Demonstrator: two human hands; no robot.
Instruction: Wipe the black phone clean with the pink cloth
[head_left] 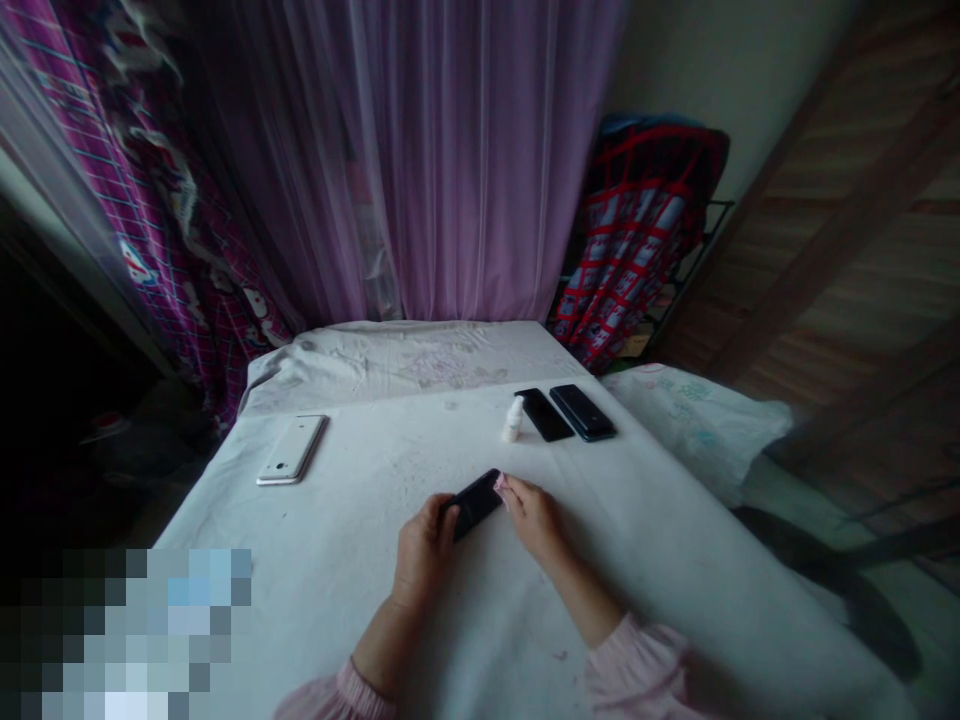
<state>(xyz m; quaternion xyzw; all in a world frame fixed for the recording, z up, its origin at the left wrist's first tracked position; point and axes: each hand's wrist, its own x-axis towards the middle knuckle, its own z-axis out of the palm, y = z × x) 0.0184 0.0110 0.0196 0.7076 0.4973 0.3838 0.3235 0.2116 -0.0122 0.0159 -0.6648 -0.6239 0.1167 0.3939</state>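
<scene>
A black phone [477, 504] is tilted above the white cloth, its near end gripped by my left hand [426, 545]. The thumb lies on the phone's face. My right hand [531, 512] pinches a small pink cloth [501, 486] against the far end of the phone. Beyond my right hand a small white spray bottle [514, 420] stands upright. Just right of the bottle lies a flat black phone or panel [547, 416], and beside that a thicker dark phone [582, 412].
A white phone [294, 450], possibly stacked on another, lies at the left of the table covered with a white cloth [360, 560]. Purple curtains [480, 160] hang behind the table. A red patterned fabric [630, 240] drapes at the back right. The lower left corner is pixelated.
</scene>
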